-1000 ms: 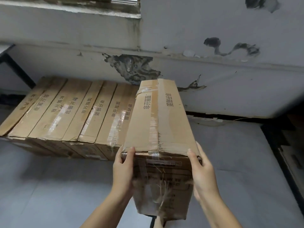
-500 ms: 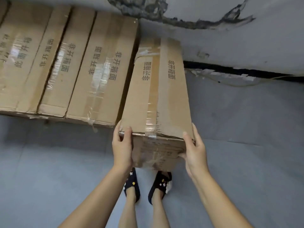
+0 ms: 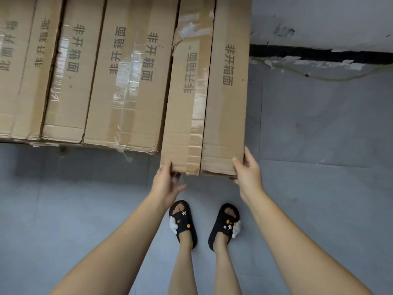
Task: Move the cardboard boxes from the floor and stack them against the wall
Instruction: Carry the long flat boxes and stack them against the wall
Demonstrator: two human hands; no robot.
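Note:
A long taped cardboard box (image 3: pixel 212 92) lies at the right end of a row of similar boxes (image 3: pixel 102 77) against the wall. Its near end sticks out a little past its neighbours. My left hand (image 3: pixel 167 185) holds the box's near left corner, thumb on top and fingers loose below. My right hand (image 3: pixel 247 174) grips the near right corner, fingers curled round the edge. The box's underside is hidden.
The grey wall (image 3: pixel 319 22) with peeling paint and a dark gap at its base runs along the top right. Grey floor (image 3: pixel 319 145) spreads to the right of the box. My feet in black sandals (image 3: pixel 182 222) stand just below the box's near end.
The box has gone down and forward from mid-air into line with the row, its left side now against the neighbouring box. The view has tilted down toward the floor and my feet.

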